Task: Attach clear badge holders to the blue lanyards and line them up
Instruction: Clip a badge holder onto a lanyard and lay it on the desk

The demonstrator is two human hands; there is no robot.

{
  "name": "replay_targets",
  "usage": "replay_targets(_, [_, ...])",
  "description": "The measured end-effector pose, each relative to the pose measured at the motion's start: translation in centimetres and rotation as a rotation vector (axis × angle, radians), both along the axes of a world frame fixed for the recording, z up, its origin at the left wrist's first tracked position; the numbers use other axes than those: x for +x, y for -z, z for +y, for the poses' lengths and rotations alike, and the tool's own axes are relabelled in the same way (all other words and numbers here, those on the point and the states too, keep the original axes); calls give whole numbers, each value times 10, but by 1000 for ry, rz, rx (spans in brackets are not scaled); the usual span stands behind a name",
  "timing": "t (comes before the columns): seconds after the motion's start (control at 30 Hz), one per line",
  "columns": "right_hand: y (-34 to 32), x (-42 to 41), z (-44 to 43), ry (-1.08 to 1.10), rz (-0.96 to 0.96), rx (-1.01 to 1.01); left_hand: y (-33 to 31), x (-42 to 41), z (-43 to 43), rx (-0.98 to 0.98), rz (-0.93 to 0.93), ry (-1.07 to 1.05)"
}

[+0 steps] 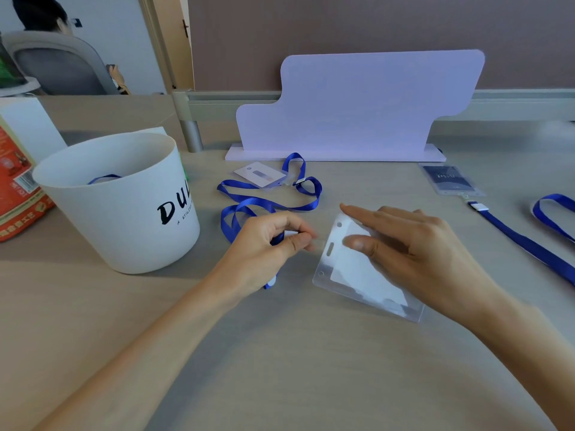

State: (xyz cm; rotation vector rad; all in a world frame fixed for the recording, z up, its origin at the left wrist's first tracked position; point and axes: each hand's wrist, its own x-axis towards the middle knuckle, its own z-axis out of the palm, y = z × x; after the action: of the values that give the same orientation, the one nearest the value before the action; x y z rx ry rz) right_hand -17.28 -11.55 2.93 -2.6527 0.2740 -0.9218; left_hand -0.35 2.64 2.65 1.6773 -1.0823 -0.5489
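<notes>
Your left hand (273, 244) pinches the clip end of the blue ribbon lanyard (231, 222), seemingly just short of the slotted edge of the clear plastic badge holder (357, 275). Your right hand (413, 253) grips the holder tilted, with its lower edge on the grey desk (280, 353). The white plastic bucket (124, 228) stands near your left; the widest room lies between your forearms.

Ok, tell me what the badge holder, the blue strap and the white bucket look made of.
The badge holder: soft clear plastic, probably vinyl, glossy; the white card shows through and its edges catch light. The strap: woven fabric ribbon, likely polyester, with a slight sheen; it flops in loose loops. The bucket: smooth matte white plastic, apparently; thin even rim, printed black lettering.
</notes>
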Motion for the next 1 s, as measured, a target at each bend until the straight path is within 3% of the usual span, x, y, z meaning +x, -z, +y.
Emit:
replay_targets(0.2, [0, 1, 3, -36, 7, -24, -1, -3, 0, 26, -21, 68])
replay_targets(0.43, [4, 0, 3, 109, 18, -178, -4, -7, 2, 40, 30, 128])
replay_targets(0.63, [6, 3, 7, 110, -34, -218, -2, -14, 0, 64, 2, 72])
replay_targets(0.87, [7, 3, 7, 118, -16, -175, 1, -10, -2, 112, -66, 56])
replay_targets(1.0, [7, 2, 6, 146, 2, -145, -3, -4, 2, 228, -92, 147])
